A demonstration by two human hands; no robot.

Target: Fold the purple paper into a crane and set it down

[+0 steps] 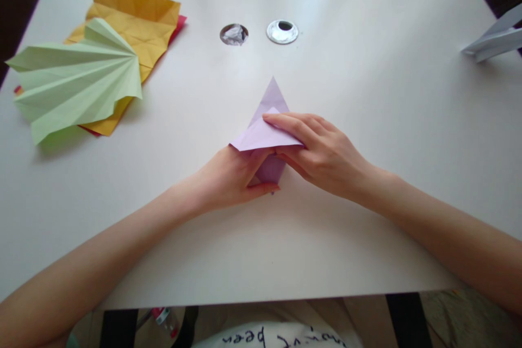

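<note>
A folded sheet of purple paper (pixel 267 135) lies at the middle of the white table, one pointed tip facing away from me and a triangular flap raised across it. My left hand (pixel 236 176) comes in from the left, its fingers hidden under the flap and its thumb pressing the lower part. From the right, my right hand (pixel 322 149) pinches the flap's right side, with a finger lying on top and the thumb beneath. Both hands are closed on the same paper.
Pleated light green paper (pixel 81 76) overlaps creased yellow paper (pixel 130 22) at the left, with red paper (pixel 179 24) showing underneath. Two round holes in the table (pixel 265 239) lie ahead, one with a metal ring (pixel 282 32). Folded white paper (pixel 495 38) stands at the far right.
</note>
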